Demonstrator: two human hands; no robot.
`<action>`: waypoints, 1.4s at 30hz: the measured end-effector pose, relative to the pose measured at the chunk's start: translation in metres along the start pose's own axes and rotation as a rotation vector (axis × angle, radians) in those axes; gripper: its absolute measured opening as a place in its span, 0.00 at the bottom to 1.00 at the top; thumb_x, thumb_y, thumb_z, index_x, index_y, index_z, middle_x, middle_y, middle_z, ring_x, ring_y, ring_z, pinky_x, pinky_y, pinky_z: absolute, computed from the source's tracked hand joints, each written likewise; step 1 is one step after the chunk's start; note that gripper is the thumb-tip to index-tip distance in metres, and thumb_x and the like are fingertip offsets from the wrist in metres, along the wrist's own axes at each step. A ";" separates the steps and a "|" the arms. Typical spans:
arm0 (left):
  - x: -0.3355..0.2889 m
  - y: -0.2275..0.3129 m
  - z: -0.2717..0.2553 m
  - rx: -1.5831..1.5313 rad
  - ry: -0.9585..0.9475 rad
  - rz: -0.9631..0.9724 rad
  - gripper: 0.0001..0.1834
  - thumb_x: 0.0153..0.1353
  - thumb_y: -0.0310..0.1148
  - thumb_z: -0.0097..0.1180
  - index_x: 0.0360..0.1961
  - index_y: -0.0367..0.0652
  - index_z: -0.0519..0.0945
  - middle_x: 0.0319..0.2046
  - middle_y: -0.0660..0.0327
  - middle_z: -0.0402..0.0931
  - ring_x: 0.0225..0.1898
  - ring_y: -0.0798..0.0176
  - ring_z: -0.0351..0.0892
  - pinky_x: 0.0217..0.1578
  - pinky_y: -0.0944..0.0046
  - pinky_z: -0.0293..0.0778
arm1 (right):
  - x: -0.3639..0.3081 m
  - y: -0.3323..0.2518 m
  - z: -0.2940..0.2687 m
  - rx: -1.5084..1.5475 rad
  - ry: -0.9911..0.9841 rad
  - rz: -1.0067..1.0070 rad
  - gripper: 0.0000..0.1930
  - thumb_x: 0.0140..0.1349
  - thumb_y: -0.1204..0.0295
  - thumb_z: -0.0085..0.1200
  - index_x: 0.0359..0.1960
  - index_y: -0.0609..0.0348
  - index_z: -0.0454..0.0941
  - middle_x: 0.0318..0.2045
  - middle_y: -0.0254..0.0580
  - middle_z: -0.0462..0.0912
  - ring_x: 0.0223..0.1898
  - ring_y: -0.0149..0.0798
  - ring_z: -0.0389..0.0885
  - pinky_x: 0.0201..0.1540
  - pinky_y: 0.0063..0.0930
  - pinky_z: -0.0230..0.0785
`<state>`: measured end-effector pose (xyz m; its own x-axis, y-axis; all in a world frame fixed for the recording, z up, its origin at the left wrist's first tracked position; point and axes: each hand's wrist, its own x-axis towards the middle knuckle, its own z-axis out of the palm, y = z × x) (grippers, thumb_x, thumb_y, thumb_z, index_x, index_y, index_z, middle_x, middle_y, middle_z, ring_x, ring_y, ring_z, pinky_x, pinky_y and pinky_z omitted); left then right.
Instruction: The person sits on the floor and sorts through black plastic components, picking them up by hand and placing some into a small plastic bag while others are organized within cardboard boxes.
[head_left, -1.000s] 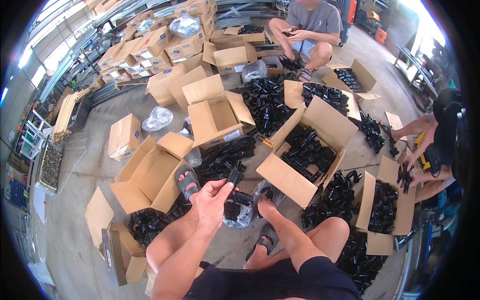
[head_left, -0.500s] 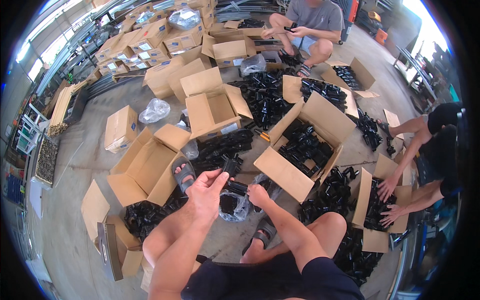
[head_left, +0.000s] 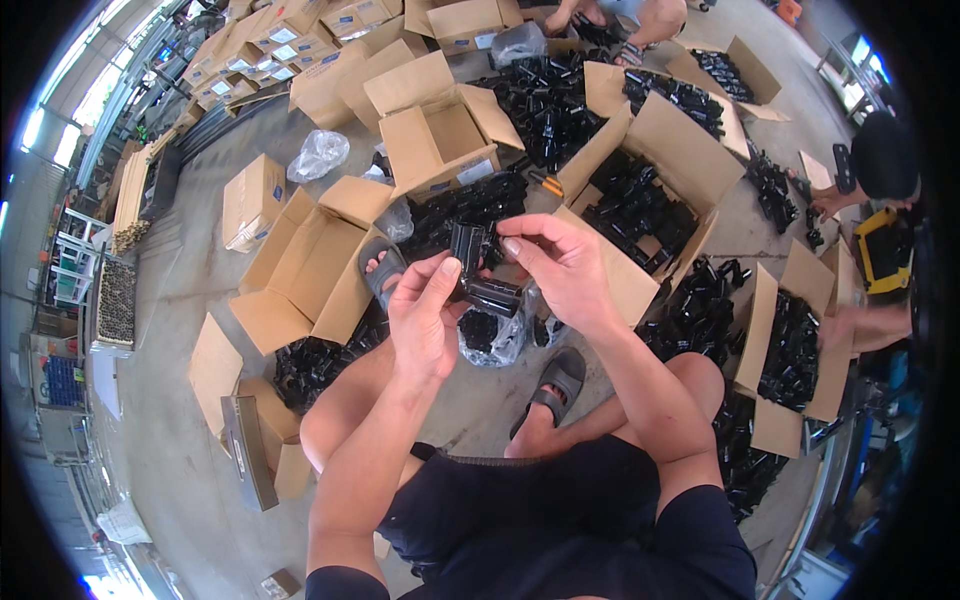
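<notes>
My left hand [head_left: 425, 305] is closed around a black tubular fitting [head_left: 494, 294] with two short cylinder-shaped arms, one upright and one pointing right. Thumb and fingers of my right hand [head_left: 560, 262] pinch together at the upper right of that fitting. Whatever sits between those fingertips is too small to make out. Below the fitting, a clear plastic bag [head_left: 490, 340] with black parts in it lies on the floor between my sandaled feet.
Ahead on the right stands an open carton [head_left: 690, 150] of black fittings. An open carton [head_left: 305, 260] stands at left, with another [head_left: 430, 140] beyond. Heaps of black fittings [head_left: 470, 205] cover the floor between. At right, a co-worker [head_left: 885, 160] crouches by a filled box [head_left: 790, 350].
My right hand has moved up from the fitting's lower arm to its upper right side. My left hand still holds the fitting. The co-worker's hands have left the filled box.
</notes>
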<state>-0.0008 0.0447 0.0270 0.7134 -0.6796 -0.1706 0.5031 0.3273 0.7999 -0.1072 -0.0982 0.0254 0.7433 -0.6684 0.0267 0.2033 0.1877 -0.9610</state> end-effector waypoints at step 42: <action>0.004 -0.041 0.023 0.716 0.046 0.472 0.10 0.67 0.18 0.56 0.47 0.26 0.76 0.42 0.48 0.83 0.42 0.63 0.83 0.45 0.65 0.79 | -0.027 0.039 0.008 0.002 0.282 0.026 0.07 0.65 0.74 0.59 0.37 0.69 0.83 0.31 0.39 0.80 0.30 0.28 0.77 0.33 0.27 0.72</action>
<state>-0.0299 0.0131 0.0068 0.7973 -0.5443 0.2608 -0.2696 0.0654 0.9608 -0.1142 -0.0672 -0.0106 0.5415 -0.8372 -0.0764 0.1874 0.2088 -0.9598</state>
